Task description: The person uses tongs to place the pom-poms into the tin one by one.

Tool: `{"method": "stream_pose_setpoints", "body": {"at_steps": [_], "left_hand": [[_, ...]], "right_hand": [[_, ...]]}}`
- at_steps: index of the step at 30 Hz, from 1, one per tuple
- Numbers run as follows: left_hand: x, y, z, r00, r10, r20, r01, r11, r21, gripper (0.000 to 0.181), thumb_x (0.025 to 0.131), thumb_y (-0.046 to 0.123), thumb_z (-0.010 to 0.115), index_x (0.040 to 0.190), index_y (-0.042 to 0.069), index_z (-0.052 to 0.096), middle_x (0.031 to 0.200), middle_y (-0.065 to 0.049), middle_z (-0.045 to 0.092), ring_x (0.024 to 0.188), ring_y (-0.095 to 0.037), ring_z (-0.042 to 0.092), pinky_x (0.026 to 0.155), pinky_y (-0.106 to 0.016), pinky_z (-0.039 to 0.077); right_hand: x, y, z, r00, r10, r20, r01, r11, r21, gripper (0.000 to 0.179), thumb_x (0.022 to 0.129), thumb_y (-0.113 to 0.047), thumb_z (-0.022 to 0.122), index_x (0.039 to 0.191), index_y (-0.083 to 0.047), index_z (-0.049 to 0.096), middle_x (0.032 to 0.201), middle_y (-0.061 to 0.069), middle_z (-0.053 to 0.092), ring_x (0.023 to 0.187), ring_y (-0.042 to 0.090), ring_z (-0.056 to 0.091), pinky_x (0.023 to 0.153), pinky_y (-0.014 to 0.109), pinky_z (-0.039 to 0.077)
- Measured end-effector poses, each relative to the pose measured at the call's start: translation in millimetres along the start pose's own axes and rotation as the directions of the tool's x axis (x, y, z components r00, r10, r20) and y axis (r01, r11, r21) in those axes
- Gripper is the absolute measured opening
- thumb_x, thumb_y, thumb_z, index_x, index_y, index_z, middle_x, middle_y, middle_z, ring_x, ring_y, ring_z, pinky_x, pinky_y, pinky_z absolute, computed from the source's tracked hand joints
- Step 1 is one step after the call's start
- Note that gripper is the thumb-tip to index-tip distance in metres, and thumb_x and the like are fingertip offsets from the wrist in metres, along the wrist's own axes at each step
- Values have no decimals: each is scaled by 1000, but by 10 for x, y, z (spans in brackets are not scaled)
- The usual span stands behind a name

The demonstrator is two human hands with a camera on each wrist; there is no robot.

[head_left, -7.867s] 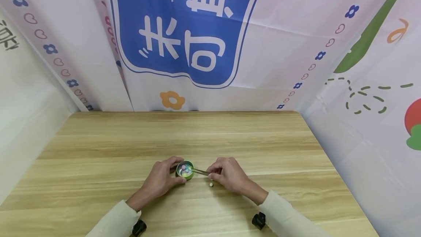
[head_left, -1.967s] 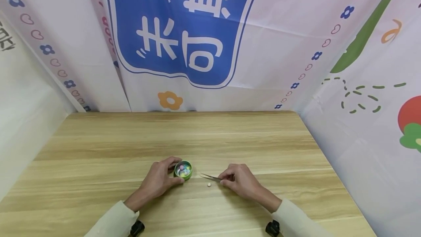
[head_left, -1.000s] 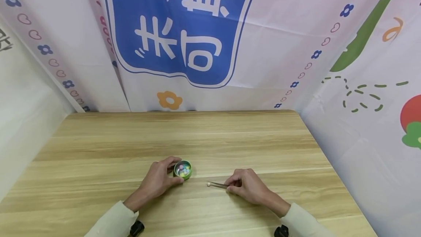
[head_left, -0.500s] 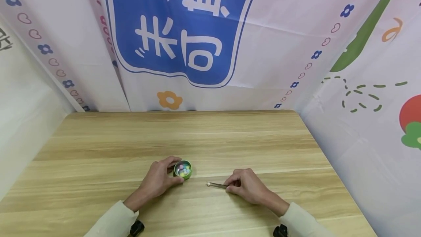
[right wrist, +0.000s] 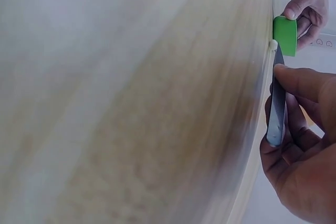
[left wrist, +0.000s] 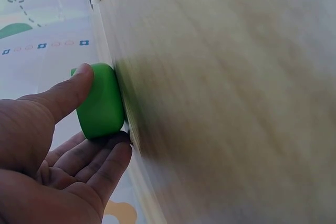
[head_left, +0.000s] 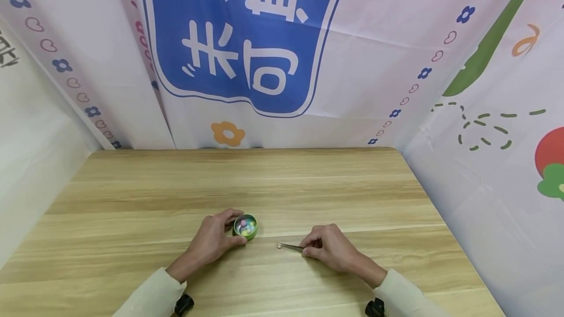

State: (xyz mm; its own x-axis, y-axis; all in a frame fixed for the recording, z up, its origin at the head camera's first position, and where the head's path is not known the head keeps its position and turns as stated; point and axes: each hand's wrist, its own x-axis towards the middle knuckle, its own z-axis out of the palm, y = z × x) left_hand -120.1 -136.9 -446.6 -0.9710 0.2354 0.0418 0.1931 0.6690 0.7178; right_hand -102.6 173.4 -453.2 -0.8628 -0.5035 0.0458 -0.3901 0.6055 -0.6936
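Observation:
My left hand (head_left: 214, 236) holds a small round green tin (left wrist: 102, 103) between thumb and fingers, and the tin stands upright on the table. Inside it lie several small pink, blue and yellow balls (head_left: 245, 229). My right hand (head_left: 328, 247) pinches metal tweezers (right wrist: 276, 111), which point left towards the tin. At their tips is a small white ball (right wrist: 273, 45), low at the table surface. Whether the tips grip the ball or only touch it, I cannot tell.
The wood-grain table (head_left: 246, 180) carries the tin and the ball. Behind it hangs a white printed cloth (head_left: 352, 77) with a blue sign, and more cloth closes off both sides. Black bands (head_left: 375, 307) sit on both wrists.
Earlier the tweezers reached into the tin; they have since drawn out to the right and come down at the white ball. Their arms look closer together than one second ago. The left hand stays put.

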Motion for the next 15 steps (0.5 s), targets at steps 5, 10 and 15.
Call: {"method": "stream_pose_setpoints", "body": {"at_steps": [5, 10, 15], "left_hand": [[0, 1, -1, 1000, -2, -2, 2, 1000, 2, 58, 71, 14, 88, 122, 4, 64, 117, -15, 72, 107, -32, 70, 91, -43, 58], [1, 2, -3, 1000, 0, -1, 0, 1000, 0, 58, 70, 14, 88, 122, 4, 64, 116, -15, 72, 107, -31, 70, 91, -43, 58], [2, 1, -5, 1000, 0, 1, 0, 1000, -2, 58, 71, 15, 88, 122, 5, 64, 116, -14, 72, 106, -31, 70, 91, -43, 58]], "right_hand": [[1, -6, -13, 1000, 1, 2, -1, 1000, 2, 8, 83, -13, 78, 91, -17, 80, 77, -12, 66, 66, -4, 53, 58, 16, 48], [-9, 4, -9, 1000, -2, 8, 2, 1000, -5, 9, 83, -13, 78, 91, -16, 79, 76, -12, 65, 66, -4, 52, 58, 16, 48], [-17, 16, -2, 1000, -8, 13, 8, 1000, -16, 8, 83, -14, 78, 91, -17, 79, 76, -13, 64, 66, -4, 51, 58, 16, 48]]}}
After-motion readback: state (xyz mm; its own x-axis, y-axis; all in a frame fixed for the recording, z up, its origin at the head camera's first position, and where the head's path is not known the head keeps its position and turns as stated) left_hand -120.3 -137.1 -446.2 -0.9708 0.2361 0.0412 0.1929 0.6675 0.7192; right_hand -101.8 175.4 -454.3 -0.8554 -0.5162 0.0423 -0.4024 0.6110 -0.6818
